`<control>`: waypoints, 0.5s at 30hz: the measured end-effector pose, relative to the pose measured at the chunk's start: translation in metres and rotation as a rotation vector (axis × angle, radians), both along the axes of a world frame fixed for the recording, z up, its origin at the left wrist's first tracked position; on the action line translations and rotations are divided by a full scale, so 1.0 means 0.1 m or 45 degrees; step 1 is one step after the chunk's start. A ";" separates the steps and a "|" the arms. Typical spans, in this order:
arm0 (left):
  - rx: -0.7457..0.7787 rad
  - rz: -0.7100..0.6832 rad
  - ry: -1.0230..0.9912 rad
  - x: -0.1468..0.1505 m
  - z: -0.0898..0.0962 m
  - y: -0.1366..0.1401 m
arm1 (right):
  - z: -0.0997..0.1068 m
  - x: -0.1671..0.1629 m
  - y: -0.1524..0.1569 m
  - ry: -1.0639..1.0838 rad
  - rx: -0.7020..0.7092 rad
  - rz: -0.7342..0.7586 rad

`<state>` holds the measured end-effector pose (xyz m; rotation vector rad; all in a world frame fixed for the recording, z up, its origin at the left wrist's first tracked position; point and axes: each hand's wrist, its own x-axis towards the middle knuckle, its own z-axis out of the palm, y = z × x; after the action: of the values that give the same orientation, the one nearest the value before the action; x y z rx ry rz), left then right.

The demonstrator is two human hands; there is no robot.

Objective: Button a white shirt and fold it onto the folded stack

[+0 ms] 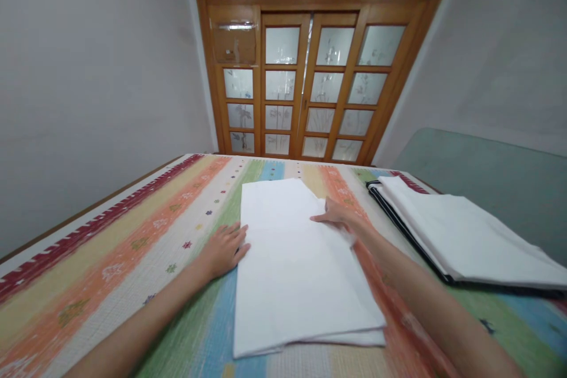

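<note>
A white folded cloth (287, 266) lies lengthwise in front of me, its layers slightly uneven at the near edge. My left hand (225, 250) rests flat at its left edge, fingers stretched out and the tips just on the fabric. At the upper right edge, my right hand (339, 214) has its thumb on top of the fabric and the other fingers bent at the border, closed on it. The undersides of those fingers are partly hidden. What kind of garment or linen it is, I cannot tell.
To the right lies a stack of folded white fabric (460, 236) with dark edges beneath. Everything sits on a striped, patterned cover (146, 242). A pale green panel (487, 171) stands beyond the right edge. Wooden glazed doors (303, 88) close the far end, between grey walls.
</note>
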<state>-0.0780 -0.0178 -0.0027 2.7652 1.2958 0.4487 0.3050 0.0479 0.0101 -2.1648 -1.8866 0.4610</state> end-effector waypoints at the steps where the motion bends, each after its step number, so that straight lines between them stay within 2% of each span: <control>1: -0.023 -0.013 -0.039 -0.04 -0.01 0.08 | -0.02 0.06 -0.11 0.060 0.031 -0.011; 5: -0.183 -0.108 -0.215 -0.17 0.02 0.28 | -0.17 0.26 -0.53 0.339 0.266 0.025; 7: -0.272 -0.091 -0.329 -0.17 0.05 0.32 | -0.25 0.33 -0.69 0.522 0.312 -0.012; 11: -0.438 0.090 -0.735 -0.04 0.11 0.32 | -0.28 0.37 -0.87 1.029 0.315 -0.218; 13: -0.538 0.208 -0.944 0.05 0.13 0.35 | -0.23 0.36 -0.90 1.279 0.294 -0.265; 15: -0.670 0.363 -1.111 0.12 0.15 0.39 | -0.17 0.33 -0.90 1.402 0.251 -0.309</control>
<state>-0.0664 0.0212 0.0122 1.6384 1.2857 1.0013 0.3382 -0.0422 -0.0065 -1.4443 -0.9841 1.0646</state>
